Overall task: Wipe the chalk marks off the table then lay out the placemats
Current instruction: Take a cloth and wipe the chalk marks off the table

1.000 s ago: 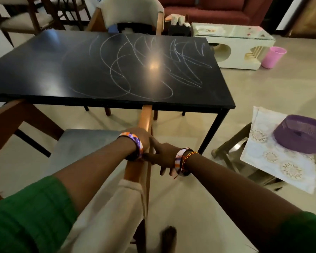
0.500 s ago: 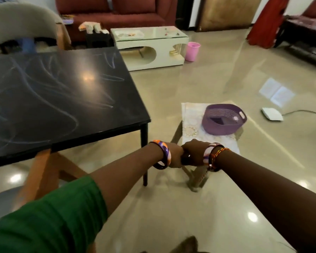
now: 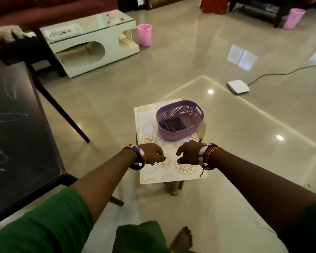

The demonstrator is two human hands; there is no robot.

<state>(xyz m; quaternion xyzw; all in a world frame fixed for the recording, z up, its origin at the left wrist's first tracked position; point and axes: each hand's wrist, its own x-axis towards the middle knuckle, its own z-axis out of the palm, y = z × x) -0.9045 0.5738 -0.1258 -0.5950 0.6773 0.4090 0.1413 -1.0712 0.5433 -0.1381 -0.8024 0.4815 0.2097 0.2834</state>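
Note:
The black table (image 3: 16, 139) with white chalk scribbles fills the left edge of the head view. To its right a low stool carries a stack of white placemats (image 3: 147, 121) with gold flower patterns. A purple perforated basket (image 3: 179, 137) stands on the far half of the placemats, with something dark lying in its bottom. My left hand (image 3: 151, 154) and my right hand (image 3: 188, 152) hover side by side over the near half of the placemats, fingers loosely curled, holding nothing. Whether the fingertips touch the mat I cannot tell.
A white coffee table (image 3: 91, 42) with a glass top and a pink cup (image 3: 144, 34) stand at the back left, before a red sofa. A pink bucket (image 3: 294, 18) is at the far right. A white device (image 3: 238, 86) with a cable lies on the glossy floor.
The view has swung right from the chalked table to the stool. My hands have left the wooden chair back, moved over the placemats and come apart.

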